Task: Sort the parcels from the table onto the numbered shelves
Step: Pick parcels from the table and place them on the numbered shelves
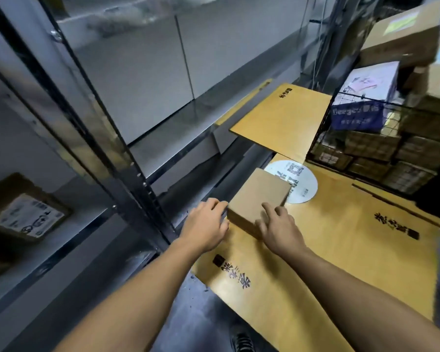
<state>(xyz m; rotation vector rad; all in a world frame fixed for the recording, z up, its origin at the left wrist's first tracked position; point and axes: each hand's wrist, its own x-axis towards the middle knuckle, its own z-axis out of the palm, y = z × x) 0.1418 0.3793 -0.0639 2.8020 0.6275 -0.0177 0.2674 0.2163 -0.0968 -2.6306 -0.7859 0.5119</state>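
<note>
Brown parcel sits at the bench's left edge, open bench to its right, right hand spread flat on its top and left hand against its left side (grip unclear)

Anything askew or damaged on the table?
Minor only. The small brown box lies skewed near the left edge of the table, partly covering a white printed disc. Behind it, a yellow cardboard sheet sits raised above the table. No spill or damage visible.
</note>
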